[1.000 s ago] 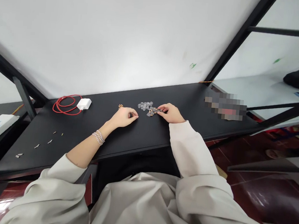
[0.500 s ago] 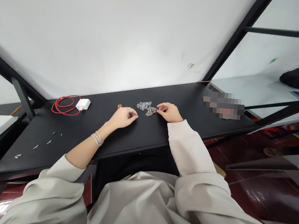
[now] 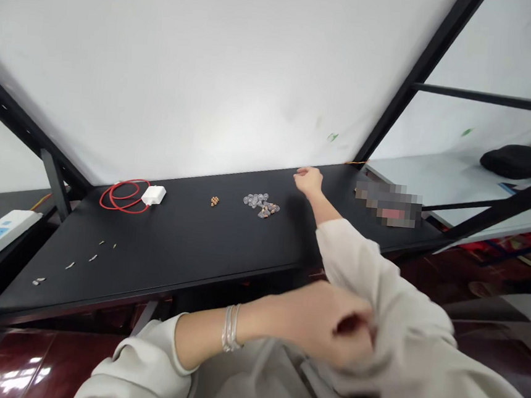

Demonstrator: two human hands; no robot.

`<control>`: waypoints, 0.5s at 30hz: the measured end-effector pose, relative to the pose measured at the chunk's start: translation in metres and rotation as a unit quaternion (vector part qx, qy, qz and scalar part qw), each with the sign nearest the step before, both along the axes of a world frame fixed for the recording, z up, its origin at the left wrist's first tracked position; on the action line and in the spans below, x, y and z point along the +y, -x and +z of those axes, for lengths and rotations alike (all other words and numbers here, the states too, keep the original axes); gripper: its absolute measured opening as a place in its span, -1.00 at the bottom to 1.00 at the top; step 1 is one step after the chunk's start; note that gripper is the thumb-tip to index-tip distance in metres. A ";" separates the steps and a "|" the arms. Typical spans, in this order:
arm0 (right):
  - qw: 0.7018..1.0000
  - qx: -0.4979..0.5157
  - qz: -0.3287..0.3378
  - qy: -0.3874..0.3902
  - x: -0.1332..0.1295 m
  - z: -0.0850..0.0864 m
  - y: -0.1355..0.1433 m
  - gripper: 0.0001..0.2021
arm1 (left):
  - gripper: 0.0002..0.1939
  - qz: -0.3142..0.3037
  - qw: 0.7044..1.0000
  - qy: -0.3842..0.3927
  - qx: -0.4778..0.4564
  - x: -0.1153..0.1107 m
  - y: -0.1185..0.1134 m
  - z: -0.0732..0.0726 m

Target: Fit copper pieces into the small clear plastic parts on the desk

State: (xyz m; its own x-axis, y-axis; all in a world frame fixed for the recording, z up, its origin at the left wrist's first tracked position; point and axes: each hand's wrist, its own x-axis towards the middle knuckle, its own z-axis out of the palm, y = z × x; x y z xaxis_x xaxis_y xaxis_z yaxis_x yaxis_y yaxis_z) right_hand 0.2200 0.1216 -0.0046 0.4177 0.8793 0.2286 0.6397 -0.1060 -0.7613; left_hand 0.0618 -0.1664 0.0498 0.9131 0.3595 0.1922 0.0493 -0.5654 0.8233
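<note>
My left hand (image 3: 329,325) is blurred in front of my body, reaching across to my right sleeve (image 3: 356,272). Its fingers are curled closed against the pale cloth. Out over the back right of the black table, my right hand (image 3: 308,181) has its fingers curled in; whatever lies inside them, if anything, is hidden. Left of it lie a pile of clear round pieces (image 3: 256,200) and, touching it, a small heap of grey and tan pieces (image 3: 268,210). A cluster of small orange-brown beads (image 3: 214,201) sits farther left.
On the table (image 3: 169,240), a red cable (image 3: 112,197) lies coiled beside a white charger (image 3: 153,195). Several small pale scraps (image 3: 70,265) are scattered at the left. A pixelated item (image 3: 388,205) lies at the right end. Black frame posts (image 3: 406,81) flank the table.
My left hand has left the table and come across to my right arm. My right hand has moved away from the piles toward the wall, and its sleeve sits higher, baring more forearm.
</note>
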 end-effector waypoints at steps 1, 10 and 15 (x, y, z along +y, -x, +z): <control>1.000 0.015 -0.013 0.001 0.003 0.000 -0.003 -0.81 | -0.85 -0.089 0.996 0.025 0.000 -0.008 0.006 0.005; 0.977 -0.002 0.212 -0.014 -0.039 -0.024 -0.007 -0.83 | -0.88 0.063 0.976 0.054 0.203 -0.029 0.138 -0.047; 0.962 -0.026 0.272 -0.018 -0.054 -0.035 0.005 -0.83 | -0.73 0.351 0.823 -0.025 0.446 -0.041 0.247 -0.116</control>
